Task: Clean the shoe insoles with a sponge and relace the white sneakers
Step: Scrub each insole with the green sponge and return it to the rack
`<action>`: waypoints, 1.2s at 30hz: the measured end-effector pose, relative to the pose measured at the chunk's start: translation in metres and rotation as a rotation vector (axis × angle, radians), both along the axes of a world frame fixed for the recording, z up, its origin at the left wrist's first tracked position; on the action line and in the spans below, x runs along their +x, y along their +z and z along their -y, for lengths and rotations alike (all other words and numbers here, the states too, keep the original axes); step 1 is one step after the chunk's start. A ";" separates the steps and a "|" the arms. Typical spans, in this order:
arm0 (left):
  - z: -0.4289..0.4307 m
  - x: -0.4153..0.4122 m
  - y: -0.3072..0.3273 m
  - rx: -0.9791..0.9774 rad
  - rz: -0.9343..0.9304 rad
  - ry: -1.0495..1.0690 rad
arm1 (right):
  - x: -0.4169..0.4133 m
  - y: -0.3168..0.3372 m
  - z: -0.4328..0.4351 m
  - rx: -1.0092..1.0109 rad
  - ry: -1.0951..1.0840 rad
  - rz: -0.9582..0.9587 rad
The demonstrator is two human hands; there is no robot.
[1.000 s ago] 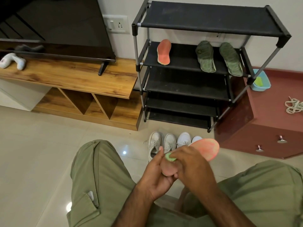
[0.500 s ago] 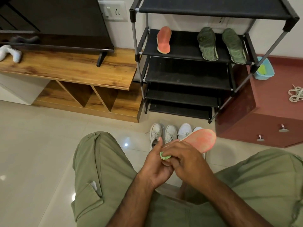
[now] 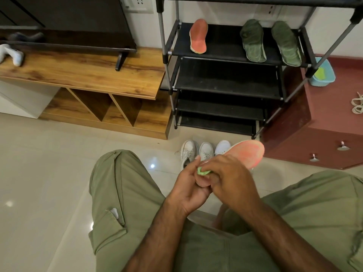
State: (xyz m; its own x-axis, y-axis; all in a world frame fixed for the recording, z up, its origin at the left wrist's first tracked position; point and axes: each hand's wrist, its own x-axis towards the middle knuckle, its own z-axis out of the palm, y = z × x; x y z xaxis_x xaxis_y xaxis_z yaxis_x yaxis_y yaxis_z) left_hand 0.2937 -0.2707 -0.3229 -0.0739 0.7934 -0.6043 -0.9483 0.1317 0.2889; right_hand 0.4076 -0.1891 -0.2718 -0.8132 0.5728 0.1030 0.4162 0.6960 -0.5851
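no brand or label can be read anywhere; the marks on the wall socket (image 3: 137,2) are too small and its top is cut off by the frame. the left hand (image 3: 186,187) has its fingers curled round the heel end of an orange insole (image 3: 247,152), which sticks up and away to the right over the person's lap, its heel hidden inside the two hands. the right hand (image 3: 231,179) lies over the left with its fingers bent down on a green sponge (image 3: 202,171), pinching it against the insole; only a small edge of the sponge shows between the fingers. on the floor just beyond the hands stand the white sneakers (image 3: 188,154): three toes can be counted, and the held insole covers whatever is to their right. whether they are laced is hard to make out. the black shoe rack (image 3: 225,79) has four shelves in view plus a top one cut off by the frame; one shelf carries three insoles, a second orange one (image 3: 198,36) at the left and two green insoles (image 3: 253,40) side by side at the right. to the right, a red-brown cabinet (image 3: 324,118) with two metal knobs (image 3: 342,147) bears a blue tub (image 3: 324,77), partly behind a rack post, with something yellow-green inside, and a bundle of white laces (image 3: 357,104) cut off by the right edge. at the left, a wooden stand (image 3: 88,75) holds a dark screen (image 3: 68,22) and one white object (image 3: 11,54) that runs out of the frame.
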 end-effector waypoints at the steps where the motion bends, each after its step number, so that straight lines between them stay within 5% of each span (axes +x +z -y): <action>1: 0.002 -0.002 -0.001 -0.007 0.006 -0.003 | 0.001 0.001 0.008 -0.033 0.101 -0.017; 3: 0.003 -0.003 -0.003 -0.007 -0.017 -0.015 | 0.005 0.003 0.009 -0.035 0.158 -0.001; 7: -0.001 0.001 0.005 0.031 -0.045 -0.014 | 0.004 0.002 -0.011 0.054 -0.150 0.084; 12: 0.004 -0.002 0.002 -0.016 -0.030 -0.013 | 0.005 0.005 0.015 -0.088 0.126 0.090; 19: 0.001 0.004 0.013 0.097 -0.130 -0.012 | 0.003 0.017 -0.001 0.116 0.001 0.236; 22: 0.000 0.004 0.011 0.086 -0.105 0.050 | 0.006 0.013 -0.004 0.150 -0.153 0.191; 27: 0.002 0.000 0.009 0.059 -0.027 0.137 | 0.016 0.003 0.016 0.134 0.084 0.091; 31: 0.000 0.001 0.012 0.061 -0.030 0.229 | 0.020 0.000 -0.001 0.161 -0.152 0.069; 36: 0.003 -0.001 0.008 0.045 -0.053 0.196 | 0.016 0.001 0.023 0.213 0.081 -0.009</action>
